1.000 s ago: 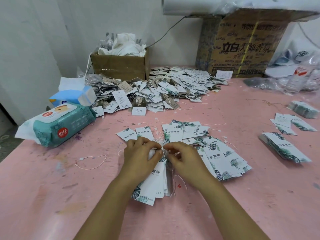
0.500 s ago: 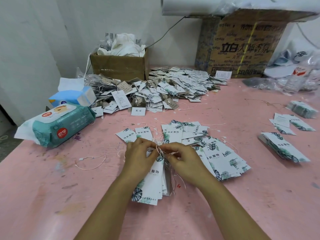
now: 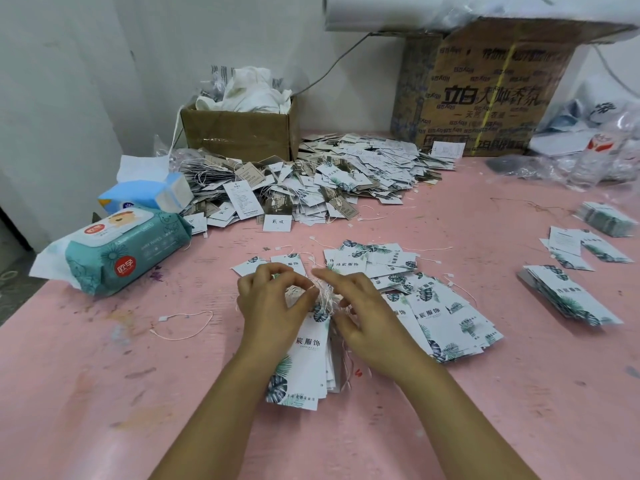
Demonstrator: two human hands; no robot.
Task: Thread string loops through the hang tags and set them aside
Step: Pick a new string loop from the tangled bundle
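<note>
A stack of white hang tags [image 3: 304, 355] with green leaf prints lies on the pink table [image 3: 104, 393], its top end under my hands. My left hand [image 3: 270, 303] pinches the top of the stack with curled fingers. Beside it, my right hand [image 3: 360, 310] pinches a bundle of thin white string loops [image 3: 323, 294] at the tags' hole. More leaf-print tags [image 3: 426, 306] fan out to the right of my hands. A loose string loop [image 3: 183, 323] lies to the left.
A big pile of strung tags [image 3: 311, 181] lies at the back before a small cardboard box [image 3: 239, 133] and a large printed carton [image 3: 485, 88]. A wet-wipes pack [image 3: 117, 251] and tissue pack [image 3: 149, 195] sit left. Tag stacks [image 3: 568, 296] lie right.
Both hands have edged slightly away from me and the fingertips have drawn apart a little at the strings. The tag stack stays under them.
</note>
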